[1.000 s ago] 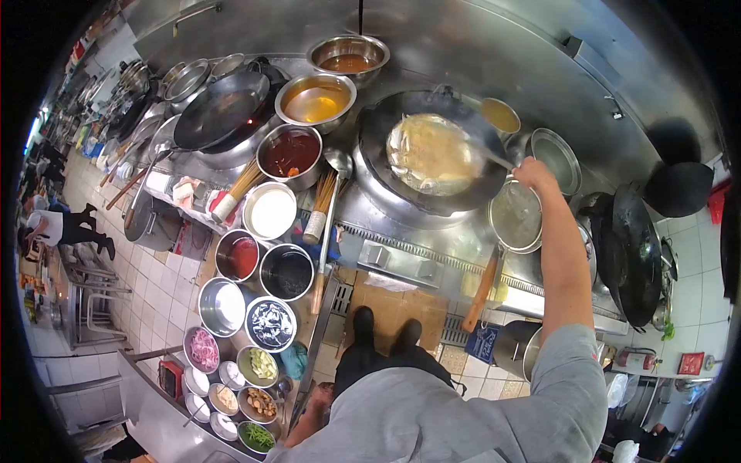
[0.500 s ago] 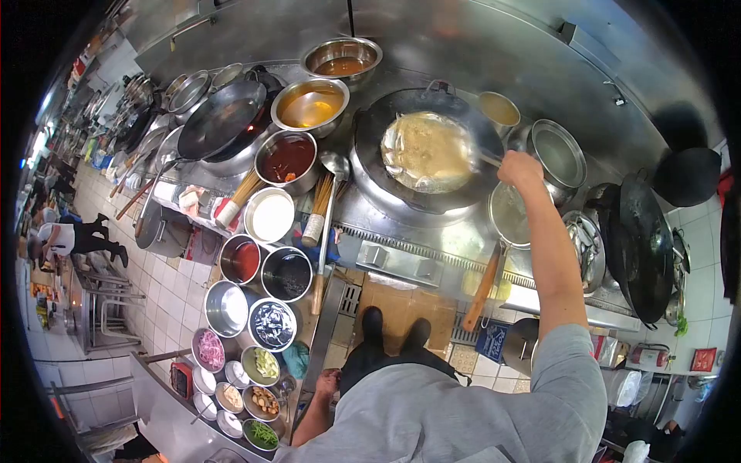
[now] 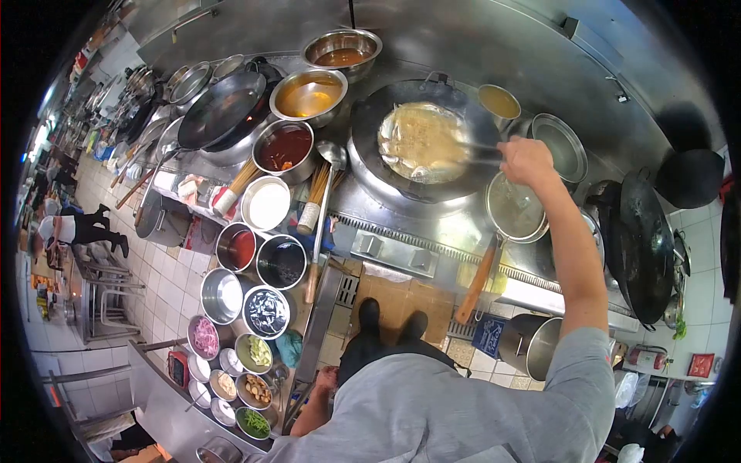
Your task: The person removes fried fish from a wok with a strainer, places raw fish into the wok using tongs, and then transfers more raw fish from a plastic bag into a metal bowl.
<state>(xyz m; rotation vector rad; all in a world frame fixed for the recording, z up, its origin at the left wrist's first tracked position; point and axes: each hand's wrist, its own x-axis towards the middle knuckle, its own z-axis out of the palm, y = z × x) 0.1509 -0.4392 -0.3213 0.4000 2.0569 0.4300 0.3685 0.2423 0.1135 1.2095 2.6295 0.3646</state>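
My right hand (image 3: 528,160) is closed round a thin, long utensil (image 3: 482,154), blurred by motion, whose far end reaches into the wok (image 3: 370,116). Frothy yellow-brown liquid (image 3: 424,131) bubbles in the wok, with silvery fish (image 3: 392,158) showing around its edge. Just below this hand, a round strainer (image 3: 513,208) with a wooden handle rests beside the wok. Low beside my body, my left hand (image 3: 327,378) has curled fingers near the counter's edge; whatever it may hold is hidden.
Basins of amber liquid (image 3: 309,96) and a pot of dark red sauce (image 3: 284,150) stand left of the wok. A ladle (image 3: 328,208) lies alongside. Bowls of chopped onion (image 3: 204,337) and greens (image 3: 253,422) sit lower left. Another wok (image 3: 644,247) leans at right.
My right hand has shifted slightly right and down, and the utensil in it has swung within the wok. My left hand stays low at my side. The whole view has tilted a little.
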